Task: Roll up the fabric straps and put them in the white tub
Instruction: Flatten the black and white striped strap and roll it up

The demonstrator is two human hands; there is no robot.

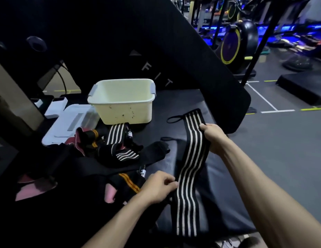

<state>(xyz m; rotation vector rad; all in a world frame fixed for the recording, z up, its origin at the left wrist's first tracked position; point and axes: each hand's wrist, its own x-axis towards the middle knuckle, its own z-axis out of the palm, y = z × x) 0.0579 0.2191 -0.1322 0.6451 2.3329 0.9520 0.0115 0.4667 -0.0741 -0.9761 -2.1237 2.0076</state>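
A dim gym with blue-lit machines lies behind a dark padded bench [201, 104] that carries the work. On it stands the white tub [122, 101], with nothing visible inside, and just in front of it a loose heap of straps [120, 149] in black, pink and orange.

One black strap [190, 158] with white stripes lies stretched lengthwise along the bench, near the tub but apart from it, its thin loop at the far end. The right hand [212, 136] grips the strap's right edge toward that far end, fingers curled over the cloth, forearm reaching forward and slightly inward. The left hand [158, 187] pinches the left edge nearer the body, thumb and fingertips closed on the fabric, wrist low over the heap.

The strap looks ready to be rolled, not yet started. To do it well, I judge it best to flatten the strap first, begin from one end, keep the edges aligned and the tension even, so the roll stays tight and does not cone out.
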